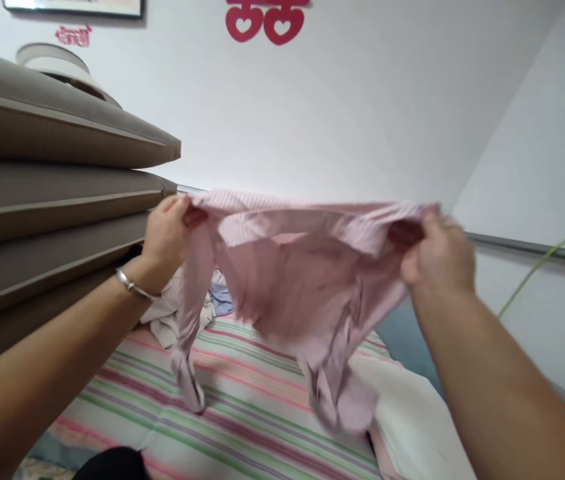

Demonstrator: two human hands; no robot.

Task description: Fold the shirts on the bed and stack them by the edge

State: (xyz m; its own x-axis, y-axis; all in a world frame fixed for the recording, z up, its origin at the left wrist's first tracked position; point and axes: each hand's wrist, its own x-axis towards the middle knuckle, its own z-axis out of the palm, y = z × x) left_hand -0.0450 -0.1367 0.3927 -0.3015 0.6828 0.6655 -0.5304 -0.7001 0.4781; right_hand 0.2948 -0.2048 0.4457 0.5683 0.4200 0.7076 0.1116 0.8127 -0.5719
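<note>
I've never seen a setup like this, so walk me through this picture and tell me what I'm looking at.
There is no machine here: you see a person's own two bare hands. The one picture comes from a camera worn on the head, looking forward and down.

The left hand, with a silver bracelet on its wrist, and the right hand hold a pink garment stretched between them, its lower parts hanging, somewhat blurred.

Below is a striped sheet. On it lie crumpled clothes towards the far left and a white cloth at the right. Thick brown-grey cushions are stacked at the left.
</note>
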